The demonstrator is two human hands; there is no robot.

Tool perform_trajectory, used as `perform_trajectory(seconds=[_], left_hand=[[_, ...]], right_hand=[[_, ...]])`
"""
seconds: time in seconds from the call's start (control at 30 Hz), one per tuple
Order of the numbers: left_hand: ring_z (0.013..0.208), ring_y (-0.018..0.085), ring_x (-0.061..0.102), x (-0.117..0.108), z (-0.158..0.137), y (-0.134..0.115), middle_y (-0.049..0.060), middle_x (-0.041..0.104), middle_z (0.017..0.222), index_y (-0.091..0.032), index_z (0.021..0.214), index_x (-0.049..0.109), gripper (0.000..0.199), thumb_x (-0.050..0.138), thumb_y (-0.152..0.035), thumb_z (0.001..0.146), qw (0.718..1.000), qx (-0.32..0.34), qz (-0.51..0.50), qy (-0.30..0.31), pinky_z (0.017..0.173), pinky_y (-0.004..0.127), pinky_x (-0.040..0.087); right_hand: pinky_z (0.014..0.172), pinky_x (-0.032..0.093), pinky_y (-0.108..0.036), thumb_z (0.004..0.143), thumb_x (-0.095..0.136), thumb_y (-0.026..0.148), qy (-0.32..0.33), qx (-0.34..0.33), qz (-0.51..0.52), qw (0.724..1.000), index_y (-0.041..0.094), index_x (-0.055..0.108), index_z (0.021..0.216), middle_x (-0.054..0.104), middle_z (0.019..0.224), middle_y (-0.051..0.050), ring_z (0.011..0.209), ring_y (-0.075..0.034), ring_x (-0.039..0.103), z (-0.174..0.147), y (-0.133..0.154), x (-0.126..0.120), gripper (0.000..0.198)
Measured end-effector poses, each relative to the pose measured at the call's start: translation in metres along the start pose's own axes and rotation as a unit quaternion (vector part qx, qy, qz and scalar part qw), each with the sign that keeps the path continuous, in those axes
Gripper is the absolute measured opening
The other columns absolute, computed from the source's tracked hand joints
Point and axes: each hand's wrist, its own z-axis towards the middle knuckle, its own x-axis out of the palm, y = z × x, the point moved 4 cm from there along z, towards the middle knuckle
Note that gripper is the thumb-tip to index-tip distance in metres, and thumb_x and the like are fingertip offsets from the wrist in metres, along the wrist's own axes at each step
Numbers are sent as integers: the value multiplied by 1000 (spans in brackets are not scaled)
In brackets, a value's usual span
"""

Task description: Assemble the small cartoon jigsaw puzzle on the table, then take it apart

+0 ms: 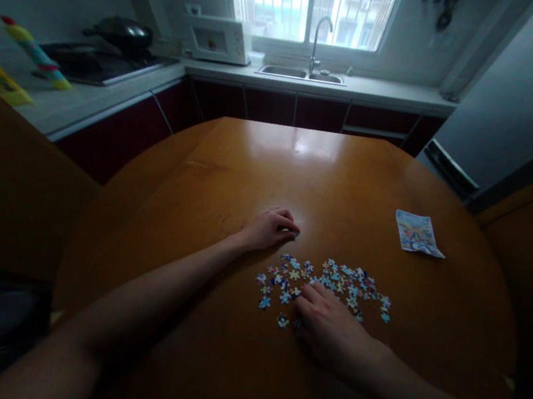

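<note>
Small jigsaw puzzle pieces (294, 275), mostly light blue and white with some dark and yellow ones, lie loosely spread on the wooden table (229, 180). Beyond their far left edge, my left hand (269, 229) rests on the tabletop, its fingertips pinched on a puzzle piece (297, 234). My right hand (323, 316) is at the near side of the spread, fingers curled down and together among the pieces. What its fingertips hold, if anything, is hidden. A single piece (282, 321) lies just left of that hand.
A creased picture sheet (417, 233) lies at the table's right. Behind the table run a counter with a sink (301, 74), a white microwave (218, 40) and, at left, a stove with a dark wok (121, 33). A fridge (525, 99) stands at right.
</note>
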Motion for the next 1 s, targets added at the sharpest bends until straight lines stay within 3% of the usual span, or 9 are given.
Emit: perform_trajectory(seconds=[0.17,0.27,0.4,0.57,0.67,0.83,1.0], left_hand=[[92,20,62,-1,1,-3,4,70,92,-26,95,80,7,77,-29,89,1000,13,7,-1,88,34,47],[94,20,62,-2,1,-5,3,71,93,-25,93,79,6,78,-27,88,1000,17,13,-3,89,34,46],[95,20,62,0,1,-3,3,71,94,-25,92,78,6,75,-30,90,1000,10,18,-3,91,36,46],[90,19,63,-1,-1,0,5,69,92,-23,96,79,14,65,-23,96,999,10,-25,-21,86,34,48],[86,18,62,-4,-1,1,5,67,91,-21,95,80,13,67,-20,94,998,-2,-48,-26,81,32,49],[75,15,59,-5,-1,2,4,64,86,-21,93,81,9,75,-23,87,996,-43,-73,-1,70,28,48],[80,17,60,-6,-2,-6,4,66,86,-24,92,81,7,76,-26,87,998,-39,-55,-3,75,31,48]], right_hand=[[84,47,-35,85,57,7,6,-42,57,997,18,58,87,68,98,-8,91,-21,57,-1,4,0,12],[73,45,-29,87,55,7,7,-27,129,991,20,57,83,67,88,-5,80,-17,57,-1,2,0,14],[73,46,-28,84,56,3,-56,6,211,976,20,65,97,70,95,-4,82,-16,61,1,-5,-14,23],[72,49,-30,91,64,14,-141,27,259,955,22,72,88,72,85,-2,78,-16,65,5,-20,-28,11],[73,51,-32,91,66,18,-194,57,260,944,24,76,95,75,89,-3,81,-18,68,6,-34,-29,12],[74,55,-35,92,65,22,-229,97,278,928,24,78,101,77,94,-6,84,-20,71,8,-51,-27,16],[80,58,-41,86,72,30,-260,153,345,889,22,78,102,79,97,-9,86,-23,73,11,-67,-27,19]])
